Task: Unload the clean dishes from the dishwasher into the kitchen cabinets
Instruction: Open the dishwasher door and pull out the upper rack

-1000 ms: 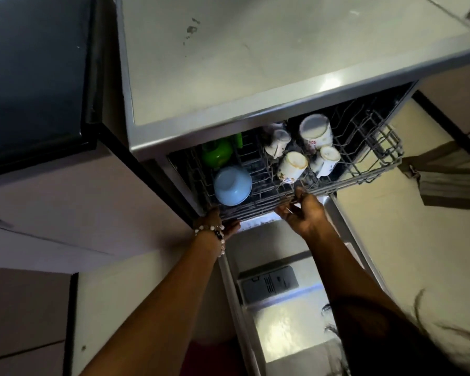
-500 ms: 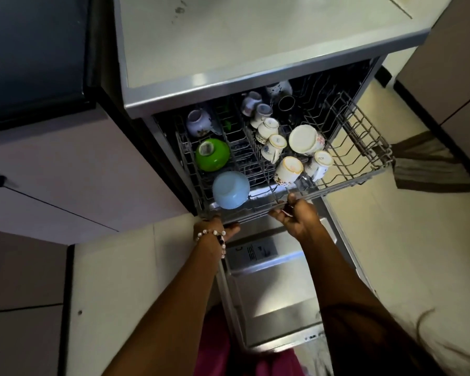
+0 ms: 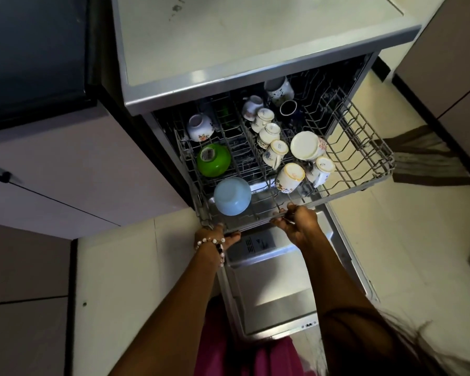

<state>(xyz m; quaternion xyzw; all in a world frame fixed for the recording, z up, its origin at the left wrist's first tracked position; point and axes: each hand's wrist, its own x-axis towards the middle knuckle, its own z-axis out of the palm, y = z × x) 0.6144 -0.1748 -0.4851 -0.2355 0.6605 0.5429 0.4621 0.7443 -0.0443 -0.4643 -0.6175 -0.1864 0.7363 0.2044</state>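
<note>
The dishwasher's upper wire rack (image 3: 364,156) stands pulled out over the open door (image 3: 277,291). Both hands grip its front edge: my left hand (image 3: 219,234), with a bead bracelet, at the front left corner, and my right hand (image 3: 296,222) near the middle. Upside down in the rack sit a light blue bowl (image 3: 232,196), a green bowl (image 3: 213,160), a floral white cup (image 3: 200,128), a white bowl (image 3: 305,145) and several small patterned cups (image 3: 289,177). A mug (image 3: 278,89) and a dark cup (image 3: 288,107) stand at the back.
The grey countertop (image 3: 242,36) overhangs the dishwasher. Pale cabinet doors (image 3: 65,172) are at the left, with a dark appliance (image 3: 33,50) above them. A brown striped cloth (image 3: 429,158) lies on the tiled floor at the right, near another cabinet (image 3: 451,63).
The rack has slid further out of the dishwasher with both hands on its front edge, and more cups at the back have come into sight.
</note>
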